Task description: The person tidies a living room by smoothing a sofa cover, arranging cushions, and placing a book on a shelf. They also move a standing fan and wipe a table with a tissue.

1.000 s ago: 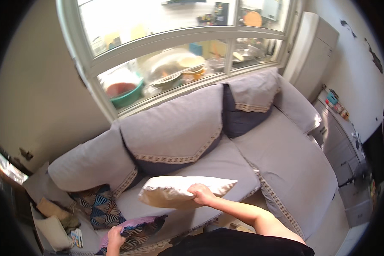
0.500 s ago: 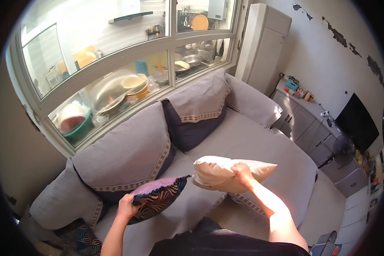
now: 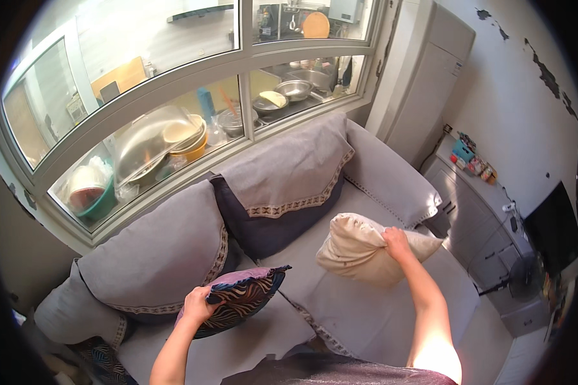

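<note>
My left hand (image 3: 200,304) grips the near-left edge of a cushion (image 3: 247,298) with a dark wavy-striped face and a pinkish-purple back. My right hand (image 3: 397,244) is closed on the upper edge of a cream cushion (image 3: 359,253), whose cloth creases below the fingers. Both cushions are held over the seat of a grey sofa (image 3: 366,314). They are apart from each other, the cream one farther off and to the right.
Grey back cushions (image 3: 154,250) with patterned trim line the sofa under a window (image 3: 244,109). Basins and pans stand behind the glass. At the right are a tall white cabinet-like unit (image 3: 424,70), a low grey cabinet (image 3: 475,212), a fan (image 3: 526,277) and a dark screen (image 3: 554,228).
My right hand has carried the cream cushion right and slightly farther off, and it hangs more steeply. The striped cushion stays in my left hand with little shift. The view has turned somewhat.
</note>
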The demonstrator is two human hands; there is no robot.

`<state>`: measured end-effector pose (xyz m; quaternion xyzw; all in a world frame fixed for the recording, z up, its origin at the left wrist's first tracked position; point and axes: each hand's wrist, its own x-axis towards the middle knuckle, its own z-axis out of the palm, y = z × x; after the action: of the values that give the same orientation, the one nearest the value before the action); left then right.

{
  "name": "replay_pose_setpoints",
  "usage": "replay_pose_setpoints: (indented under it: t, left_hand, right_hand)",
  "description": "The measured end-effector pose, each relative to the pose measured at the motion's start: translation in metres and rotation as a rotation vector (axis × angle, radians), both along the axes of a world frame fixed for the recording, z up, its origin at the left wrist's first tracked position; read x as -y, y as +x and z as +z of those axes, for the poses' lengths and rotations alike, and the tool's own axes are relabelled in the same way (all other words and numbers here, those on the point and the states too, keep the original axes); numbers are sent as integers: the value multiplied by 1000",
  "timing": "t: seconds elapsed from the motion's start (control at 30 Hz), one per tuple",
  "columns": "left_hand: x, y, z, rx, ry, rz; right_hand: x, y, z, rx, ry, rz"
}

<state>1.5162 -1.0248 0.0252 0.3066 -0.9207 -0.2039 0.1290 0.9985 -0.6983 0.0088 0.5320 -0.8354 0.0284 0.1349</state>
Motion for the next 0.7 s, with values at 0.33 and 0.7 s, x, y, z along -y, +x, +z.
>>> replay_pose_setpoints:
  t: [0.33, 0.7]
  left_hand:
    - [11, -95, -5, 36, 52, 96]
    - [109, -164, -9, -47, 79, 287]
  right_hand:
    - [128, -165, 24, 80, -407, -303]
    - [202, 9, -103, 708, -99, 107]
